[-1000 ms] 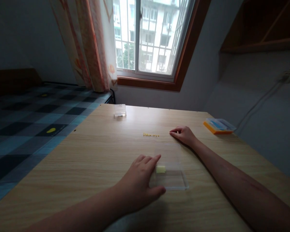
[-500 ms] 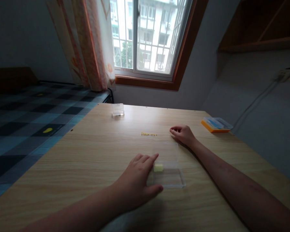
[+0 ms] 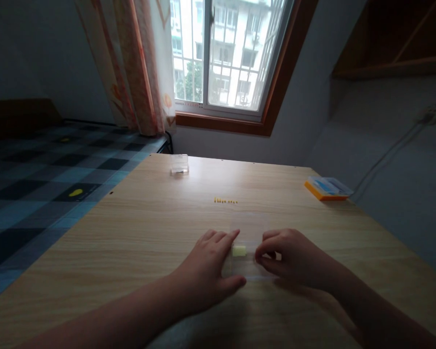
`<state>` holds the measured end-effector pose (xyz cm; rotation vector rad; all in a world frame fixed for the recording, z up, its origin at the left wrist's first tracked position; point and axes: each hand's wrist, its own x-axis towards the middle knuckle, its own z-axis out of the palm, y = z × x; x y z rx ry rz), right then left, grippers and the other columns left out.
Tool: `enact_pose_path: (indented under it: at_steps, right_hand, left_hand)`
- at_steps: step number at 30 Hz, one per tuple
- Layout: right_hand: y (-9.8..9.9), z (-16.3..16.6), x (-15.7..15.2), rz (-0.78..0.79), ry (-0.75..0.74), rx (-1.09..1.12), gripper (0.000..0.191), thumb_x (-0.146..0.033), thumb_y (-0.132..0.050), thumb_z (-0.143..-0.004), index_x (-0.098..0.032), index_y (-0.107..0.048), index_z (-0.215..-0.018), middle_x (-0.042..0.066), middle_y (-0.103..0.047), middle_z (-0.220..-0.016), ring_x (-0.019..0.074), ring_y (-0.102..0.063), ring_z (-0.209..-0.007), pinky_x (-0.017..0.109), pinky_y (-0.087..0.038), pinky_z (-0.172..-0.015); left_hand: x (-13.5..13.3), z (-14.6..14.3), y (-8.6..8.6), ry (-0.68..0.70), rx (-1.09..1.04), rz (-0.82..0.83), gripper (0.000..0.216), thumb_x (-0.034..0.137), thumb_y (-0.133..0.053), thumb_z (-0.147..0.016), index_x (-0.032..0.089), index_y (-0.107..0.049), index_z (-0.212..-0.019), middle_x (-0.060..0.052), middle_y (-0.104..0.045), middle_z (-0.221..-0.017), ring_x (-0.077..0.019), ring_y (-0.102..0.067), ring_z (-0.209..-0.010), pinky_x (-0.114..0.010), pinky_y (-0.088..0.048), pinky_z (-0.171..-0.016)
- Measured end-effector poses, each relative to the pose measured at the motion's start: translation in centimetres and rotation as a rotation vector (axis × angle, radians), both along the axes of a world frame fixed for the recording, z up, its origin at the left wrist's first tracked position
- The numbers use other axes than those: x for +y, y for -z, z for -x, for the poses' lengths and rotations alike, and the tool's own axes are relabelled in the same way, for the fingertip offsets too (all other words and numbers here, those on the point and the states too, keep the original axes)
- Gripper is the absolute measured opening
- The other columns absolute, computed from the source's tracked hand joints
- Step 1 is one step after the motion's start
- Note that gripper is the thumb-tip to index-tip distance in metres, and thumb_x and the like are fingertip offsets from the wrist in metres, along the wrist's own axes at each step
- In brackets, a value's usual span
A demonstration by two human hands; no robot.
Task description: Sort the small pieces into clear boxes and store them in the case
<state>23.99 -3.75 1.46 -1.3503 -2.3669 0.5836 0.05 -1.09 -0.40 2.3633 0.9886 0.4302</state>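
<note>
A clear plastic box (image 3: 249,272) lies on the table with its transparent lid folded back toward the window. Inside, at its left, sits a pale yellow block (image 3: 239,251). My left hand (image 3: 216,261) rests against the box's left side, thumb and index finger spread apart. Over the right part of the box is my right hand (image 3: 288,257), thumb and fingertips pinched together. Whatever is between those fingertips is too small or hidden to make out. Beyond the box, several tiny yellow pieces (image 3: 225,200) stand in a row on the table.
The wooden table (image 3: 130,242) reaches toward the window. A small clear case (image 3: 179,165) stands open at its far left. An orange box with a clear lid (image 3: 329,188) lies near the right edge. A bed with checked bedding (image 3: 57,184) is on the left.
My right hand has come from beside the row of yellow pieces back toward me, over the box. My left hand has stayed at the box. The view has shifted slightly.
</note>
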Motion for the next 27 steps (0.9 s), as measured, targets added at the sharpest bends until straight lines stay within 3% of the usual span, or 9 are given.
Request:
enact_pose_path:
  at_steps: [9, 15, 19, 27]
  right_hand:
    - [1.3, 0.5, 0.5, -0.073, 0.045, -0.125, 0.019, -0.017, -0.064, -0.083, -0.027, -0.080, -0.083, -0.002, -0.072, -0.074, 0.0095, -0.062, -0.062, 0.021, -0.037, -0.061]
    - [0.7, -0.5, 0.1, -0.058, 0.066, -0.151, 0.017, -0.025, -0.065, -0.090, -0.030, -0.081, -0.091, -0.001, -0.072, -0.080, 0.0096, -0.063, -0.065, 0.021, -0.037, -0.062]
    - [0.2, -0.7, -0.3, -0.050, 0.002, -0.147, 0.020, -0.025, -0.060, -0.094, -0.029, -0.080, -0.095, 0.000, -0.070, -0.079, 0.0089, -0.059, -0.063, 0.020, -0.036, -0.059]
    - [0.5, -0.2, -0.4, -0.066, -0.030, -0.167, 0.022, -0.021, -0.059, -0.092, -0.026, -0.079, -0.087, 0.000, -0.066, -0.076, 0.0082, -0.055, -0.061, 0.020, -0.033, -0.058]
  left_hand:
    - [0.1, 0.0, 0.2, -0.001, -0.009, -0.010, 0.081, 0.030, -0.076, -0.074, 0.023, -0.044, -0.149, -0.011, -0.060, -0.136, -0.0332, -0.049, -0.127, -0.052, -0.038, -0.112]
    - [0.1, 0.1, 0.2, 0.001, 0.009, -0.012, 0.083, 0.031, -0.076, -0.075, 0.019, -0.043, -0.149, -0.011, -0.060, -0.136, -0.0323, -0.049, -0.127, -0.051, -0.037, -0.113]
    - [0.0, 0.0, 0.0, -0.006, 0.009, 0.001, 0.083, 0.031, -0.077, -0.074, 0.019, -0.043, -0.149, -0.011, -0.060, -0.136, -0.0323, -0.049, -0.128, -0.051, -0.038, -0.113]
    - [0.1, 0.0, 0.1, -0.005, 0.015, 0.003, 0.083, 0.032, -0.076, -0.075, 0.019, -0.043, -0.149, -0.011, -0.059, -0.137, -0.0326, -0.048, -0.129, -0.051, -0.037, -0.114]
